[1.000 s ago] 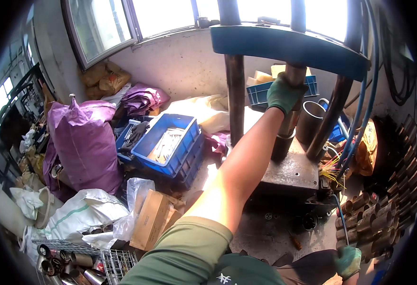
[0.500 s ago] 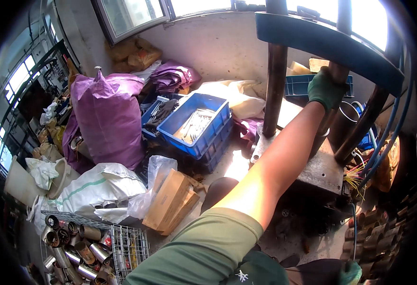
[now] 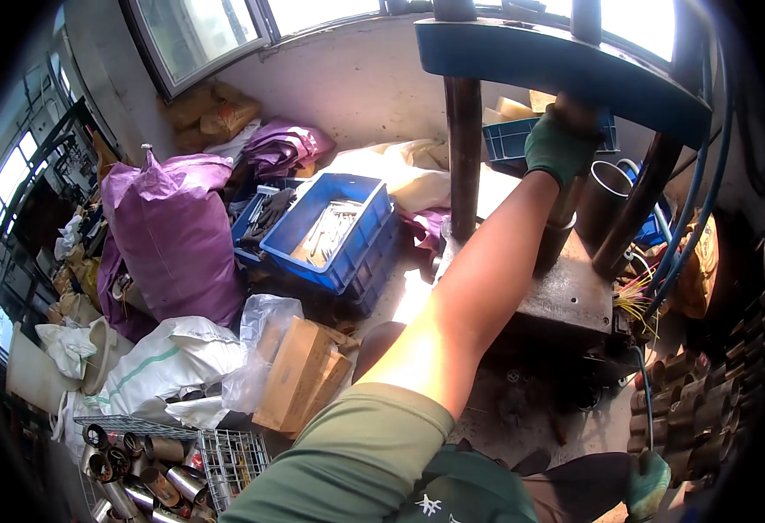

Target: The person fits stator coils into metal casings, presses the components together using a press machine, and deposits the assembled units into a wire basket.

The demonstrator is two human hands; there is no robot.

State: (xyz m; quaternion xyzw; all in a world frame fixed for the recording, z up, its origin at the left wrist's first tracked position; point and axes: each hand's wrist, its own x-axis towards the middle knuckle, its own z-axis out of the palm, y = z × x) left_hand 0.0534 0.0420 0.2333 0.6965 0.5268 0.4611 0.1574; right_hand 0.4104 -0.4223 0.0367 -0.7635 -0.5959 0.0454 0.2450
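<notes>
My left arm reaches forward to a press with dark upright columns and a blue crosspiece. My left hand, in a green glove, is closed around an upright metal cylinder just under the crosspiece; the cylinder is blurred and its far side is hidden. Below the hand, a dark metal tube stands on the press's steel bed. A wider open tube stands just to its right. Low at the right, my right hand, also gloved, is beside my knee near a thin hose; its fingers are unclear.
Stacked blue crates hold thin metal parts, left of the press. A purple sack, white sack and cardboard pieces lie further left. A wire basket stands by metal tubes. More tubes are stacked right, near blue hoses.
The whole view has shifted, so the press and crates appear further left. My left hand stays at the cylinder below the crosspiece. My right hand shows more fully at the lower right.
</notes>
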